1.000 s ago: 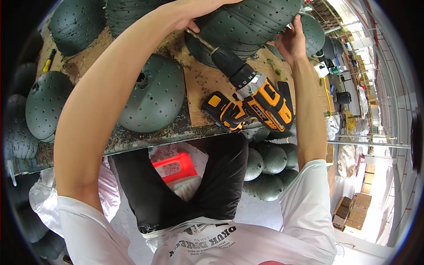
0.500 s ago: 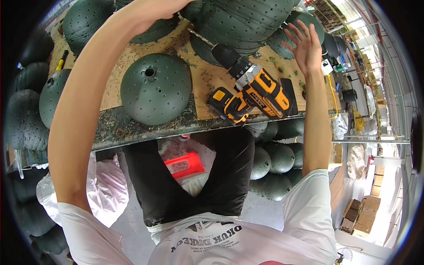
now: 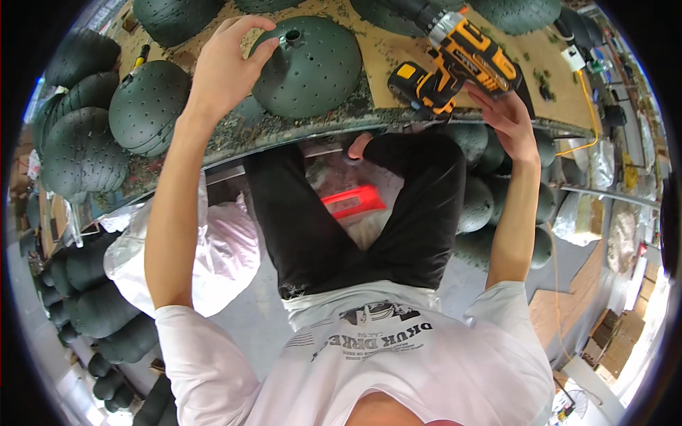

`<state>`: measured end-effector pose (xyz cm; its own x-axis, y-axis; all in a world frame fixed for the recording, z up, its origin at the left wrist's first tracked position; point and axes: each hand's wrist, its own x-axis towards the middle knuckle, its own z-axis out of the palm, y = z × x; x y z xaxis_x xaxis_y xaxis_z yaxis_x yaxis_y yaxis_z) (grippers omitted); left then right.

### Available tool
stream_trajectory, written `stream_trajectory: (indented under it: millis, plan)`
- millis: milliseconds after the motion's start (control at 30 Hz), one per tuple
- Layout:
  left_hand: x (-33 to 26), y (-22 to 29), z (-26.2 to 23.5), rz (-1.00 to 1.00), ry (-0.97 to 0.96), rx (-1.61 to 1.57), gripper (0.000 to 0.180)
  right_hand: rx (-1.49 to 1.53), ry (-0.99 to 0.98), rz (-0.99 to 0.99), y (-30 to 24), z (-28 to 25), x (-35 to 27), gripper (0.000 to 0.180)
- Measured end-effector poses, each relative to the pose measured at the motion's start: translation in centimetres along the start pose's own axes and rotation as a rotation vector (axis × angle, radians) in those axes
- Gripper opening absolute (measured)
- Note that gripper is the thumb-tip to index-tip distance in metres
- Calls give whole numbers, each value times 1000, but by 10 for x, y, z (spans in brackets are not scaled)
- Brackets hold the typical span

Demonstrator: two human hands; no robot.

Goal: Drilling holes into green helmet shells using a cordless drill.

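Note:
A dark green dome-shaped shell (image 3: 309,78), dotted with small holes and with one larger hole at its crown, sits near the table's front edge. My left hand (image 3: 231,64) is beside it, thumb and forefinger curved apart close to the crown hole; whether they touch it I cannot tell. To the right lies a yellow-and-black cordless drill (image 3: 472,53), its battery toward the front edge and its chuck pointing to the far left. My right hand (image 3: 508,121) is at the drill's rear end, fingers stretched toward its handle, partly hidden by the drill body.
Several more green shells stand along the table's far side and left, one (image 3: 149,106) next to a yellow-handled tool (image 3: 142,57). Green shavings litter the tabletop (image 3: 391,92). A yellow cable (image 3: 586,113) hangs at the right. Below are a white sack (image 3: 220,263) and a red object (image 3: 355,202).
My left hand has come back from the far shells to the near dome. My right hand has moved down from the raised position to the drill. The whole view has shifted.

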<state>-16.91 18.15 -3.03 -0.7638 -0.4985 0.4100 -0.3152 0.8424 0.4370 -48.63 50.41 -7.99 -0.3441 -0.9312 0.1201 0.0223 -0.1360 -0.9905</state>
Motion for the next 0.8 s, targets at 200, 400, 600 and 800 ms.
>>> stream_trajectory:
  millis: [200, 400, 600, 800]
  plan:
    - [-16, 9, 15, -64, -79, 87, 29, -87, 100, -99, 25, 56, 26, 53]
    - [-14, 8, 34, -67, -61, 169, 32, -194, 87, -101, 46, 53, 67, 38]
    - [-6, 4, 41, -18, 19, 232, 29, -135, 48, -182, 41, 60, 74, 25]
    - [7, -13, 47, 52, -3, 258, 25, -87, 18, -129, 45, 55, 76, 13]
